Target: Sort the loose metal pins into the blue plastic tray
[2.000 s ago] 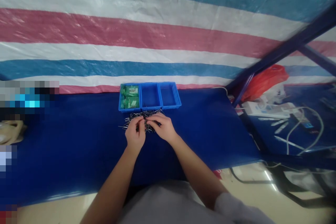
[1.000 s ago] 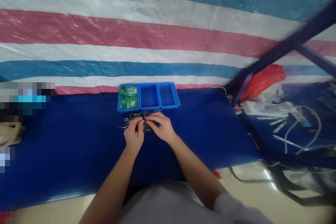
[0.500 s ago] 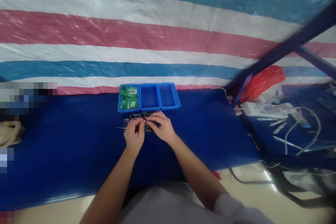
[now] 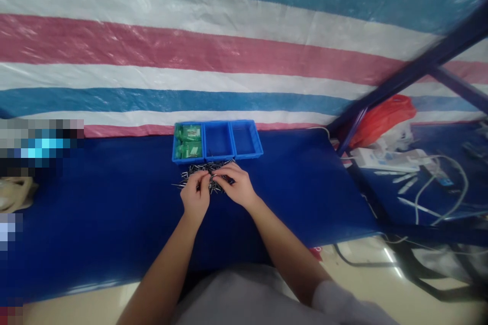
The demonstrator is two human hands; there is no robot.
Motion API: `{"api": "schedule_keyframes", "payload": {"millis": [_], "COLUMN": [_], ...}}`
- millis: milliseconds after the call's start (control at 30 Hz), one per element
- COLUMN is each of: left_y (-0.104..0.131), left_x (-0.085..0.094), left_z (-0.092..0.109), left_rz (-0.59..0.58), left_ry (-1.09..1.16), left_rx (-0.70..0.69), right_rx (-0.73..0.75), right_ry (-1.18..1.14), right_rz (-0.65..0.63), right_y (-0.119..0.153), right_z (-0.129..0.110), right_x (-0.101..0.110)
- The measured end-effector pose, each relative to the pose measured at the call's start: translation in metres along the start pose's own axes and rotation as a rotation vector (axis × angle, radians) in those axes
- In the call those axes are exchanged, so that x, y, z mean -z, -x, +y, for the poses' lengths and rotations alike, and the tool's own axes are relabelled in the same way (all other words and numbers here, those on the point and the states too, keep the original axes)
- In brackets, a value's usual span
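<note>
A heap of small dark and silvery metal pieces, thin like pins or hex keys (image 4: 198,168), lies on the blue tabletop (image 4: 114,203). Over its near side, my left hand (image 4: 195,193) is closed in a pinch, fingertips pointing away from me. My right hand (image 4: 238,185) pinches close beside it, thumb and forefinger almost meeting the left fingertips. What sits between the fingers is too small to name. Just beyond the heap stand three joined blue bins: the left bin (image 4: 174,150) holds green packets (image 4: 191,150), while a few thin pieces lie in the middle bin (image 4: 218,137).
The right bin (image 4: 246,137) ends the row. Behind the table hangs a striped plastic sheet (image 4: 190,51). At right, beyond a dark metal frame post (image 4: 353,129), are a red bag (image 4: 385,119), a white power strip (image 4: 385,159) and loose cables (image 4: 463,172).
Both hands stay pinched together over the heap, with barely any finger movement. The view has shifted very slightly.
</note>
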State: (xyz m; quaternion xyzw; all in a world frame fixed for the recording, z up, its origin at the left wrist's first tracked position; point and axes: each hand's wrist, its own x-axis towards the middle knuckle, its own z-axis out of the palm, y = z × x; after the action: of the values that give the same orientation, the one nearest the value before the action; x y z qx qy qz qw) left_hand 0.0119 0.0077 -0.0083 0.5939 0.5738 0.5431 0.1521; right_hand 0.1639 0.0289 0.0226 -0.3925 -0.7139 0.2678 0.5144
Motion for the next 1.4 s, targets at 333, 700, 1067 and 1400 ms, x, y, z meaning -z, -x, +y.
{"api": "schedule_keyframes", "payload": {"millis": [333,700,1067,1400], "left_y": [-0.003,-0.003,0.001,0.002], "left_x": [-0.001,-0.002,-0.001,-0.002], "left_z": [0.009,-0.001,0.001,-0.002], "left_rz": [-0.036,-0.024,-0.044,-0.052], "left_ry": [0.141,0.070,0.083,0.027], "left_rx": [-0.012,-0.033,0.067,-0.018], "right_rx": [-0.046,-0.057,-0.052,-0.050], "right_ry": [0.026,-0.007,0.014,-0.001], "right_rz": [-0.002,0.000,-0.003,-0.016], "right_y": [-0.001,-0.001,-0.001,0.000], "right_z": [0.000,-0.001,0.000,0.000], "right_x": [0.002,0.001,0.000,0.000]}}
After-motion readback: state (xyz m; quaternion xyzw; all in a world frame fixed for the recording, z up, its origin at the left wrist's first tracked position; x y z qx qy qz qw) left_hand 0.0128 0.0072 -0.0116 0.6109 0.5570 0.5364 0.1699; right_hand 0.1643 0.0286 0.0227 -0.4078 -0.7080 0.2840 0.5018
